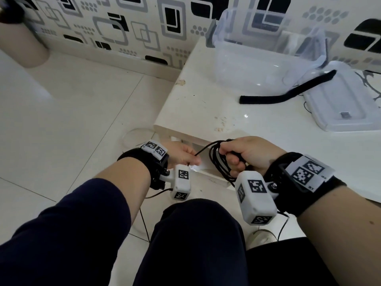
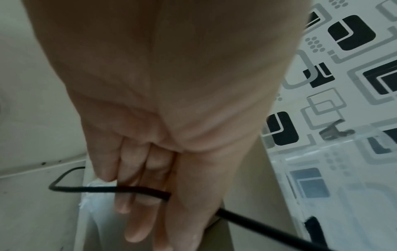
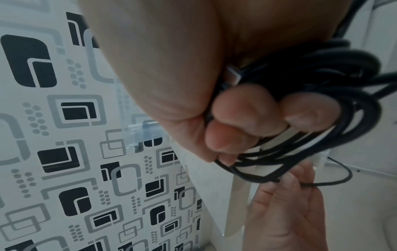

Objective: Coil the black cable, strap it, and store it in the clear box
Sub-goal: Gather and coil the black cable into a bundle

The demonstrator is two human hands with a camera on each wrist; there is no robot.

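Head view: the right hand (image 1: 250, 154) is closed in a fist around several loops of the black cable (image 1: 218, 159), holding the bundle in the air just off the near left corner of the white table (image 1: 206, 104), above the person's lap. In the right wrist view the fingers (image 3: 242, 110) are curled tightly through the loops, and a metal plug end (image 3: 233, 74) lies pressed against the palm. A single free strand runs from the bundle to the left hand (image 1: 181, 154), which is close beside the right one; the thumb and fingers of that hand pinch the strand. In the left wrist view the fingers (image 2: 128, 178) extend downward with the cable (image 2: 107, 188) crossing them, and the strand passes on behind the thumb toward the lower right. The clear box (image 1: 257, 58) stands open on the table toward its far edge, against the patterned wall (image 1: 123, 27). Its lid (image 1: 340, 100) lies flat on the table just beside the box, toward the right edge. The black strap (image 1: 288, 93) lies with one end on the lid and the other on the bare tabletop in front of the box, well apart from both hands. Both wrists carry black bands with white marker-covered camera housings (image 1: 255, 197).
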